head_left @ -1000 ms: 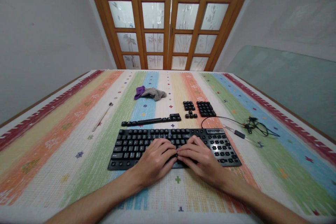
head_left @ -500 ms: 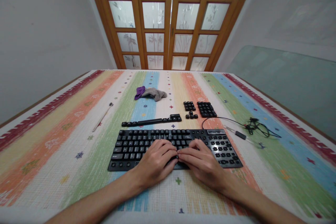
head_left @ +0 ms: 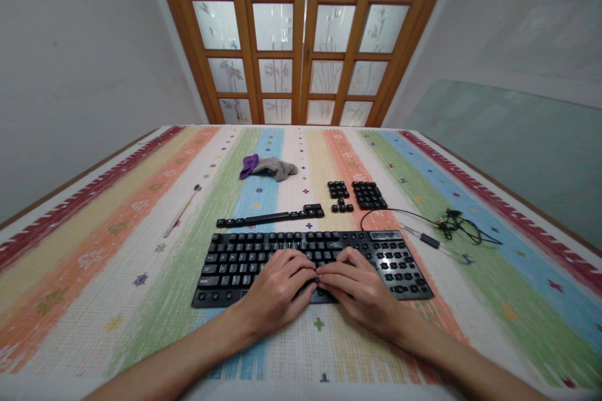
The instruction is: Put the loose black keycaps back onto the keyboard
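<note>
A black computer keyboard [head_left: 230, 257] lies across the tablecloth, partly fitted with keycaps. Its number pad side at the right and its bottom row at the left show bare switches. My left hand [head_left: 282, 285] rests over the middle of the keyboard, fingers bent and pressed together. From the right, my right hand [head_left: 360, 288] meets it, also closed. The fingertips of both come together around a small black keycap [head_left: 316, 280] near the lower rows; most of it is hidden by the fingers.
Behind the keyboard lie a row of loose keycaps [head_left: 270, 218] and a block of number keycaps [head_left: 369, 195]. A grey and purple cloth [head_left: 273, 167], a thin brush [head_left: 183, 210], a coiled cable [head_left: 454, 225] and a wire tool with a black handle [head_left: 429, 240] are around it.
The view has shifted very slightly. Both hands stay at the same place on the keyboard, fingertips together, with only tiny finger movement.
</note>
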The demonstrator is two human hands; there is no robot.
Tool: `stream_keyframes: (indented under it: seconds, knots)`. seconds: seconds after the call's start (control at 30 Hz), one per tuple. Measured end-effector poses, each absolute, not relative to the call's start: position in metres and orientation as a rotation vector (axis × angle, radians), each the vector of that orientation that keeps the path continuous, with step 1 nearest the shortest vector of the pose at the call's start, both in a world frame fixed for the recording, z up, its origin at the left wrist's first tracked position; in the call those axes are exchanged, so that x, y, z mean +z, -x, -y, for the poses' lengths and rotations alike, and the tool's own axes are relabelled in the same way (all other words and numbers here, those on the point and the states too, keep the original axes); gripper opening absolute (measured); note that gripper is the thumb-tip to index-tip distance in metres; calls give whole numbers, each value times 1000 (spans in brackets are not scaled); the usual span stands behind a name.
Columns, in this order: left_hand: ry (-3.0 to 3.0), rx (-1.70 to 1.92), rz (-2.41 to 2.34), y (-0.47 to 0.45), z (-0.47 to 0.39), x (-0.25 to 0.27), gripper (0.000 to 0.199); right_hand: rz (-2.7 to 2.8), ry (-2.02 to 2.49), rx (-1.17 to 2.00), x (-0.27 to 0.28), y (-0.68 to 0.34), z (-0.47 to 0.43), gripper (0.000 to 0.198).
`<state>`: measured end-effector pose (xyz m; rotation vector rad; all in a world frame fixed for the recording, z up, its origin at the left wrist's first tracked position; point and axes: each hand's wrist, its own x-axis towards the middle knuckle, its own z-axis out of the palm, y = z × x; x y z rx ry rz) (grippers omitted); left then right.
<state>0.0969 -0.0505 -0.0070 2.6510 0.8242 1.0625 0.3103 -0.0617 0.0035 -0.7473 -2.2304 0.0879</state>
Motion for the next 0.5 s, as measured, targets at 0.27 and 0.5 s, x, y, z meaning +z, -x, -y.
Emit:
stream_keyframes:
  seconds: [0.27, 0.5]
  knots:
    - [-2696, 1020, -845, -98, 50, -5, 12, 2337, 809, 11, 7, -306, 67, 18]
    - [-2757, 1008, -858, -99, 51, -8, 7, 2383, 791, 26, 1, -303, 66, 17]
